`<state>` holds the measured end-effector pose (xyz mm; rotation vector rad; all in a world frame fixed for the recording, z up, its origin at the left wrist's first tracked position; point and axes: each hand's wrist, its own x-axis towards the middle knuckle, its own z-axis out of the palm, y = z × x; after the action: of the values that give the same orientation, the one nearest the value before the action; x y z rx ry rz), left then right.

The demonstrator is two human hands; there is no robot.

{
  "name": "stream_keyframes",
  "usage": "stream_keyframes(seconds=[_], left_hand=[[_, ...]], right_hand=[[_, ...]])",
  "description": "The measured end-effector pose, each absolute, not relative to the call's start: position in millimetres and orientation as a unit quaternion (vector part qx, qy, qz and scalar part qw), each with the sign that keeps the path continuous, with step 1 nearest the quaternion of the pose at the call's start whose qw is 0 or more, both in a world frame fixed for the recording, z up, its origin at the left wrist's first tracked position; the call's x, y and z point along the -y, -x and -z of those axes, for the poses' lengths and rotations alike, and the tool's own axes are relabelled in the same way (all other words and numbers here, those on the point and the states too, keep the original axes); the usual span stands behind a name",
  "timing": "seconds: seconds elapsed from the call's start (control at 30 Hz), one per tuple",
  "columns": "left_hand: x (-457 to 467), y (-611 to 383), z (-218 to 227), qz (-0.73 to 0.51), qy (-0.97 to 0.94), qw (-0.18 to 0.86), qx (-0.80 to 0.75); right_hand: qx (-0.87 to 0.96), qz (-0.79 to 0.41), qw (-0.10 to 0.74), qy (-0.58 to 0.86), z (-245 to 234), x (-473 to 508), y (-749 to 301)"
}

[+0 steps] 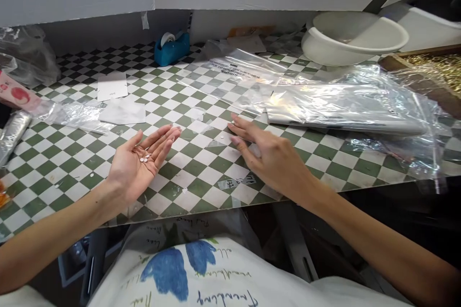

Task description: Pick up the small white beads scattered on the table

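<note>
My left hand (135,165) is palm up over the table, fingers stretched out and slightly cupped. It holds several small white discs (144,159) in the palm. My right hand (264,151) reaches low to the tabletop with thumb and fingers apart, and nothing shows between them. Just left of its fingertips lies a single small white disc (222,136). Whether the fingertips touch the table is hard to see. Scraps of clear film (199,122) lie between the two hands.
A large clear plastic bag (324,105) covers the right of the checkered table (196,168). Behind it are a white bowl (355,43) and a box of gold-coloured pieces (437,69). A blue tape dispenser (172,50) stands at the back; white cards (112,86) lie left.
</note>
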<state>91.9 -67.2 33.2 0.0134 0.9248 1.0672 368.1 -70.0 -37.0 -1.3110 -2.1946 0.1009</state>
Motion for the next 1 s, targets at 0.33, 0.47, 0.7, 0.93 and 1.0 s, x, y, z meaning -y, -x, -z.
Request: stream_keyframes(seconds=[0.33, 0.47, 0.7, 0.93, 1.0], left_hand=[[67, -95, -33, -0.49, -0.02, 0.753, -0.438], [68, -95, -33, -0.49, -0.019, 0.755, -0.435], [68, -93, -32, -0.494, -0.016, 0.755, -0.431], [72, -96, -32, -0.49, -0.014, 0.768, -0.412], [74, -98, -32, -0.484, -0.019, 0.776, -0.405]], right_hand=[[0.878, -0.044, 0.304, 0.367, 36, 118, -334], [0.857, -0.076, 0.316, 0.4, 33, 109, -337], [0.924, -0.008, 0.268, 0.274, 33, 125, -326], [0.91, -0.042, 0.374, 0.173, 44, 150, -323], [0.896, -0.114, 0.382, 0.194, 37, 147, -323]])
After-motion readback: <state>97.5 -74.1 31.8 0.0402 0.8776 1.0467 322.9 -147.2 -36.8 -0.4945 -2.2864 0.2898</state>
